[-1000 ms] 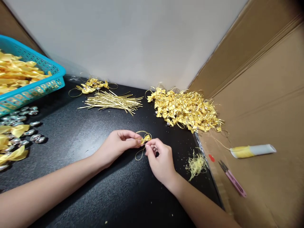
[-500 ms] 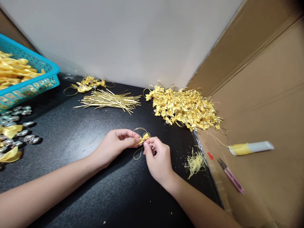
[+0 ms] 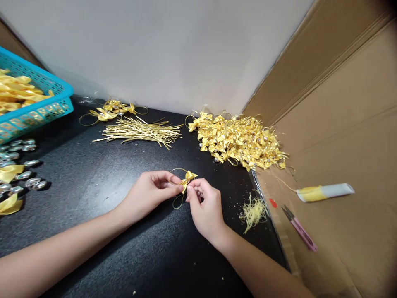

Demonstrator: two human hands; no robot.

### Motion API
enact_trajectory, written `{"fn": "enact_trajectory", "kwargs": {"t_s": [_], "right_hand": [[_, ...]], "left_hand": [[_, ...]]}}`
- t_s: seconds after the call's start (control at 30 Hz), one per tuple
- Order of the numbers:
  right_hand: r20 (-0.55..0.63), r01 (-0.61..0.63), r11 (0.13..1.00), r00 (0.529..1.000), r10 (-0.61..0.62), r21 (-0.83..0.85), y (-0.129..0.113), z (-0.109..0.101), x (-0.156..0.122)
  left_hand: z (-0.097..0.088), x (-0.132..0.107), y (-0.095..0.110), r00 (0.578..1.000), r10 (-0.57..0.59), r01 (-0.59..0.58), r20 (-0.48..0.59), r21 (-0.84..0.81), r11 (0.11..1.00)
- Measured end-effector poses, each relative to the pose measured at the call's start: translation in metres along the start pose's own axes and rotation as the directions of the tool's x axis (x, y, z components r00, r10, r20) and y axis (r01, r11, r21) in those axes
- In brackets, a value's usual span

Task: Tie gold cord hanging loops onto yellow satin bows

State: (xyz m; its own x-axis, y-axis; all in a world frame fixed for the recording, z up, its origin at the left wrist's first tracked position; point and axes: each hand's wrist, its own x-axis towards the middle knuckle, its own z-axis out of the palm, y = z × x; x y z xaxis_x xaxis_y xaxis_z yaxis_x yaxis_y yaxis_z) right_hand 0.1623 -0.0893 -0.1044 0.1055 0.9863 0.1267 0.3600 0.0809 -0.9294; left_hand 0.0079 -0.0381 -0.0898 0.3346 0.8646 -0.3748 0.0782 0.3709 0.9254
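A small yellow ribbon bow (image 3: 190,176) is held just above the black tabletop, between my two hands. My left hand (image 3: 150,190) is closed, thumb and forefinger pinching the bow's left side. My right hand (image 3: 206,209) is closed as well, its fingertips pressed together at the bow's lower right edge, where they hide what exactly they grip. A thin gold wire tie (image 3: 178,169) arches over the bow, and another loop hangs beneath it between the hands.
Gold wire ties (image 3: 142,131) lie in a bundle behind my hands. Finished bows are heaped (image 3: 238,138) at the back right. A teal basket (image 3: 63,93) holds ribbon bows, with silver beads (image 3: 32,182) before it. Thread scraps (image 3: 254,212) and pink thread snips (image 3: 300,229) lie rightward.
The bow has turned and now shows more openly above my fingertips. My left fingers have shifted slightly on it; the right hand stays almost in place. The view moved a little.
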Motion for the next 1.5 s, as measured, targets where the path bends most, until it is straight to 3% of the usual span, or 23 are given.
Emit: {"fn": "enact_trajectory", "kwargs": {"t_s": [0.37, 0.9, 1.5], "right_hand": [[0.001, -0.005, 1.0, 1.0, 0.005, 0.0, -0.0015, 0.0001, 0.0], [-0.002, -0.007, 1.0, 1.0, 0.007, -0.013, -0.0029, -0.0007, 0.001], [0.009, -0.027, 1.0, 1.0, 0.027, 0.008, -0.002, -0.0006, 0.001]], "left_hand": [[0.0034, -0.0043, 0.0055, 0.994, 0.097, -0.093, -0.042, 0.074, 0.993], [0.0021, -0.0034, 0.0037, 0.98, 0.198, -0.198, 0.016, 0.081, 0.977], [0.0035, -0.0071, 0.0, 0.973, 0.231, -0.231, 0.014, 0.158, 0.96]]}}
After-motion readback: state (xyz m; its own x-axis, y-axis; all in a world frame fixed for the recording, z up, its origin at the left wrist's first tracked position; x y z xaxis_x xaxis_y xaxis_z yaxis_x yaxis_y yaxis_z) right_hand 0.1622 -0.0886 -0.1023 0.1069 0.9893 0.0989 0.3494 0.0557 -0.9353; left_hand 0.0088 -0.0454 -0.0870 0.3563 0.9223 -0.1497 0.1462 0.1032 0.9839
